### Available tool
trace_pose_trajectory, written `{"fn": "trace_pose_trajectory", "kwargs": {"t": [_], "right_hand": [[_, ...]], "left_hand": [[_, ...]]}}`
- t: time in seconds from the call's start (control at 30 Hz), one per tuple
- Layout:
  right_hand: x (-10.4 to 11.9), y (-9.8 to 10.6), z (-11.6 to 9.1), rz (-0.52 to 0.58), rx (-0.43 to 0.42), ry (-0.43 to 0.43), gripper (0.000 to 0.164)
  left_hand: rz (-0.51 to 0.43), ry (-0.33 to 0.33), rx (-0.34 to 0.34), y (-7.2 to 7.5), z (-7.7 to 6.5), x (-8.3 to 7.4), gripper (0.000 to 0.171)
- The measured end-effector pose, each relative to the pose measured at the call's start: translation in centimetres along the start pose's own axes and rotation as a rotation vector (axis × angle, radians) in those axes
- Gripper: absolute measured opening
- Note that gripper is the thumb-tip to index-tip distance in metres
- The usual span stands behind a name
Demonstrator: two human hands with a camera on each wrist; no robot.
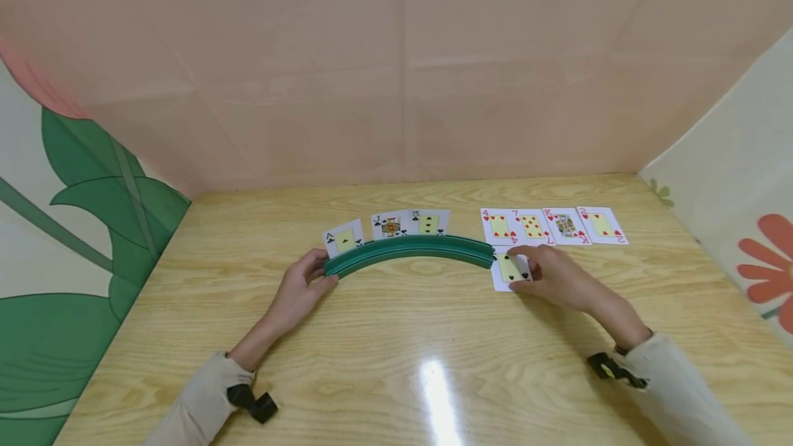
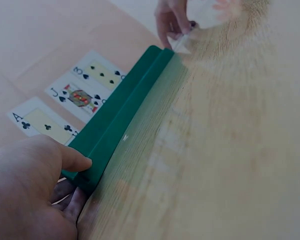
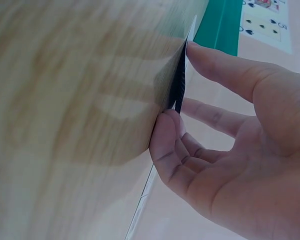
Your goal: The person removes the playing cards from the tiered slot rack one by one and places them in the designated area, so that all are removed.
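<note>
A curved green card holder lies on the table, its left end gripped by my left hand, with the thumb on the near side. An ace of clubs, a jack of spades and a spade number card stand in it. At the holder's right end, my right hand pinches a playing card with black spades between thumb and fingers. In the right wrist view that card is seen nearly edge-on, tilted against the tabletop. Its number cannot be read.
Behind my right hand, a row of red cards lies face up: a four, a seven, a king and a two. The wooden table ends at a pink backdrop.
</note>
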State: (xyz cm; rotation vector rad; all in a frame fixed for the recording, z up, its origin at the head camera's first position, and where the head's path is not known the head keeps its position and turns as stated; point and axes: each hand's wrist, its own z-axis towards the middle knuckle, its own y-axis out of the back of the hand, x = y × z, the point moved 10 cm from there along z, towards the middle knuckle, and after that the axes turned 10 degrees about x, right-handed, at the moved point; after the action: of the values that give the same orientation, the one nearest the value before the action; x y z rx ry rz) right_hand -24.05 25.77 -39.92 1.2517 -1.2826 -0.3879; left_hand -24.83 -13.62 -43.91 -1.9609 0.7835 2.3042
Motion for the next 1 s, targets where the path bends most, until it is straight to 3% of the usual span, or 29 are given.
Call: {"fn": "trace_pose_trajectory", "kwargs": {"t": [0.4, 0.67, 0.77, 0.8, 0.9, 1.0], "right_hand": [[0.3, 0.1, -0.1, -0.017, -0.010, -0.001, 0.054], [0.5, 0.1, 0.0, -0.032, -0.009, 0.002, 0.053], [0.7, 0.1, 0.0, -0.034, -0.014, 0.006, 0.052], [0.7, 0.1, 0.0, -0.034, -0.017, 0.011, 0.051], [0.8, 0.2, -0.1, -0.042, -0.030, 0.014, 0.027], [0.9, 0.3, -0.2, -0.037, -0.036, 0.008, 0.029]], "left_hand": [[-0.008, 0.019, 0.000, -0.1, -0.1, -0.1, 0.036], [-0.001, 0.027, 0.010, -0.1, -0.9, -3.3, 0.034], [-0.004, 0.031, 0.008, 0.0, -1.0, -3.6, 0.034], [-0.006, 0.031, 0.006, 0.0, -1.0, -3.6, 0.034], [-0.013, 0.029, 0.013, 0.0, -0.9, -3.6, 0.034], [-0.014, 0.021, 0.014, -0.1, -0.9, -3.7, 0.035]]}}
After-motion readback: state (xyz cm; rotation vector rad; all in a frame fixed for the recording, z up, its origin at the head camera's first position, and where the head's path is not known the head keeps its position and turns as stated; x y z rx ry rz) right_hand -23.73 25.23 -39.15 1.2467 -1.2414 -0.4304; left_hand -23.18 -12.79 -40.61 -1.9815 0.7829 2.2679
